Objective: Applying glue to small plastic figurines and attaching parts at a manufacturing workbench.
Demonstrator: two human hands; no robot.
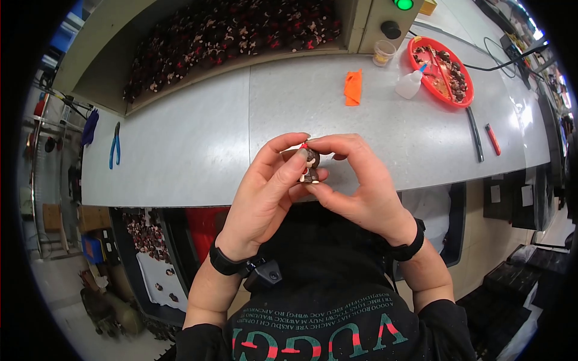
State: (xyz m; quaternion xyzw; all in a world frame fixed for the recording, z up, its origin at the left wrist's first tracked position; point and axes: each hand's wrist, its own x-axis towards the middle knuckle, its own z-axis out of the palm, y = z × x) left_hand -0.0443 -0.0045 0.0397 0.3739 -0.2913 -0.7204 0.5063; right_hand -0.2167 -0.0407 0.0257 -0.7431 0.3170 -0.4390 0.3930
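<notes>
Pliers with blue handles (115, 146) lie at the left end of the grey tabletop (198, 138); above its near edge, left hand (257, 201) and right hand (367, 195) pinch a small brown, cream and red figurine (310, 175) between fingertips; on the tabletop's right half rest an orange scrap (353, 88), a translucent white bottle (408, 86) and a round red tray (413, 55).

I'm viewing a bright counter (301, 102); glare is whitening its right end, fisheye distortion is bending edges.

Left of the small dark-brown figurine (310, 174), blue-handled metal pliers (116, 136) are placed; right, a rounded red plastic tray (413, 54).
</notes>
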